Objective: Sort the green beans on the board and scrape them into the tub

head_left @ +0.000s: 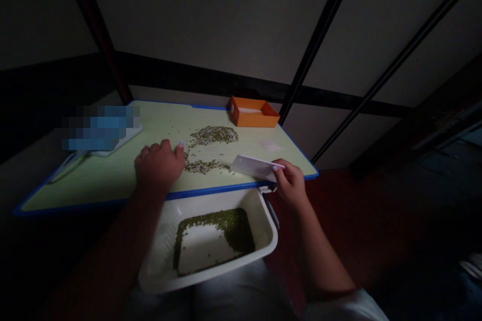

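My left hand (158, 164) rests on the pale green table (113, 170) with its fingers curled in, one fingertip touching a scatter of small green beans (205, 164). A second patch of the beans (214, 135) lies farther back. My right hand (289, 183) pinches a flat white card (253, 166) that is tilted over the table's near right edge. Below the edge, on my lap, sits a white tub (269, 233) holding more green beans (233, 228) spread around a bare white patch.
An orange tray (253, 113) with white grains stands at the table's far edge. A small white pile (270, 146) lies in front of it. A blurred blue item on a white object (113, 141) sits at the left, with a cable (66, 166). Dark wall rails run behind.
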`<state>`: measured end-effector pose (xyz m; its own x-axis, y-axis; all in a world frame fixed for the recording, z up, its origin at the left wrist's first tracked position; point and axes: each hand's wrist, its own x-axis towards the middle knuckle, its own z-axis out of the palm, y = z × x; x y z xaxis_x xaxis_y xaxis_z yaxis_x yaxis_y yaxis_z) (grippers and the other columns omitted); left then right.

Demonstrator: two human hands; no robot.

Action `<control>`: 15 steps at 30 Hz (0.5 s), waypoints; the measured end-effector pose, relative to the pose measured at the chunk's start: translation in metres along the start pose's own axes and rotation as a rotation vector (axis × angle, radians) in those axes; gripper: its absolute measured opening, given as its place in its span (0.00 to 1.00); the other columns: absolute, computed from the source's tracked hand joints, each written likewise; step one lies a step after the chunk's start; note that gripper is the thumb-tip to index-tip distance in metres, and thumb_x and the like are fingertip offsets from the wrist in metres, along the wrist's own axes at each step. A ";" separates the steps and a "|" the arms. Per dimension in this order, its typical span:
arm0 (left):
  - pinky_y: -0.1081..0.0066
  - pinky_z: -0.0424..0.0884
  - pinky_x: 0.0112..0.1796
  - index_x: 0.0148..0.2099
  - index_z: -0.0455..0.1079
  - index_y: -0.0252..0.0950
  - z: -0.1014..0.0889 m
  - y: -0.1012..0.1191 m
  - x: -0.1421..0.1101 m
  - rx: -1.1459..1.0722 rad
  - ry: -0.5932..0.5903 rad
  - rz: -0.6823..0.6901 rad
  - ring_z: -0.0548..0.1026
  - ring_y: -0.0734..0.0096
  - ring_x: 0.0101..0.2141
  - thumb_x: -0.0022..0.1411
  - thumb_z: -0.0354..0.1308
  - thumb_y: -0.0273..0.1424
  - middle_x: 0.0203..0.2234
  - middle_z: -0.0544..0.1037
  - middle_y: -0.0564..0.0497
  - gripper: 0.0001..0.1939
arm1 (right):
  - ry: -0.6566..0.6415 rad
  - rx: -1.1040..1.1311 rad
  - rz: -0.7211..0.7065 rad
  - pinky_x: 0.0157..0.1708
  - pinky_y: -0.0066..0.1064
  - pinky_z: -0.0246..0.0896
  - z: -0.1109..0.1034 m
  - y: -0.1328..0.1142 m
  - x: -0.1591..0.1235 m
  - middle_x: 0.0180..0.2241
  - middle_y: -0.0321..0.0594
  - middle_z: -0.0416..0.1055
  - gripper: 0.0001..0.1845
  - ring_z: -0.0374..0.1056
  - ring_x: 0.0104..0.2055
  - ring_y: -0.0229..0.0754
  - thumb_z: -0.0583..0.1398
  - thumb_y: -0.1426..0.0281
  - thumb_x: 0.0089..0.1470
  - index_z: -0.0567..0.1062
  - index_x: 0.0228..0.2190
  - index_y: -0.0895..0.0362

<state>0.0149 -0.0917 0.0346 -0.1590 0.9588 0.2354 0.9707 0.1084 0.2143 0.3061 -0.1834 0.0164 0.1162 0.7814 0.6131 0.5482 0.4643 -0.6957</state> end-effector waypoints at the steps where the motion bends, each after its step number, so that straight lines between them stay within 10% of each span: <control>1: 0.47 0.68 0.55 0.59 0.71 0.26 0.000 0.000 0.000 -0.001 -0.007 0.000 0.71 0.37 0.58 0.70 0.35 0.43 0.55 0.76 0.26 0.33 | -0.002 0.004 -0.004 0.24 0.28 0.59 0.000 0.000 0.000 0.21 0.35 0.69 0.19 0.63 0.24 0.39 0.59 0.56 0.60 0.75 0.25 0.54; 15: 0.49 0.68 0.53 0.58 0.72 0.27 0.004 -0.002 0.000 0.005 0.035 0.008 0.72 0.39 0.56 0.70 0.35 0.43 0.53 0.77 0.28 0.33 | -0.081 0.084 -0.013 0.25 0.28 0.61 0.024 -0.011 0.003 0.23 0.36 0.71 0.18 0.66 0.25 0.39 0.58 0.57 0.61 0.76 0.26 0.55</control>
<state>0.0137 -0.0909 0.0303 -0.1569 0.9499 0.2702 0.9730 0.1018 0.2071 0.2804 -0.1761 0.0174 0.0403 0.8045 0.5926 0.4778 0.5054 -0.7185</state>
